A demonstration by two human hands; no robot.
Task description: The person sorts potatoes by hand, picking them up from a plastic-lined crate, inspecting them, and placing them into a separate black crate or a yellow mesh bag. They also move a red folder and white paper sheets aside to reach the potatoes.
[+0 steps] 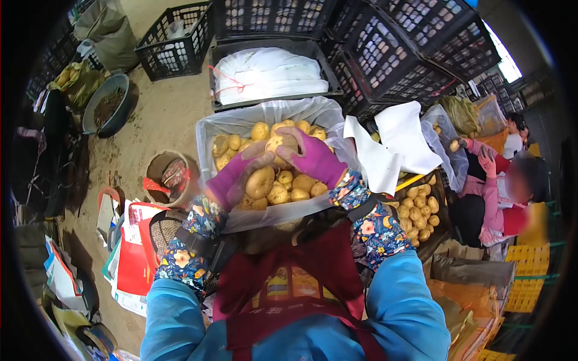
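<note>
A potato (280, 146) is pinched between my two gloved hands over a plastic-lined crate (208, 135). My left hand (236, 175), in a purple glove with a grey palm, has its fingertips closed against the potato's left side. Wrapped round its right side are the fingers of my right hand (315, 157), gloved the same way. A larger potato (260, 182) lies right beside my left palm. More potatoes (302, 182) fill the crate below and behind both hands.
White sheets (394, 141) lie right of the crate, beside a heap of loose potatoes (418, 210). Black crates (385, 51) stack behind, near a crate of white bags (271, 72). A bucket (171, 177) stands left. Another person (490, 192) holds a potato at right.
</note>
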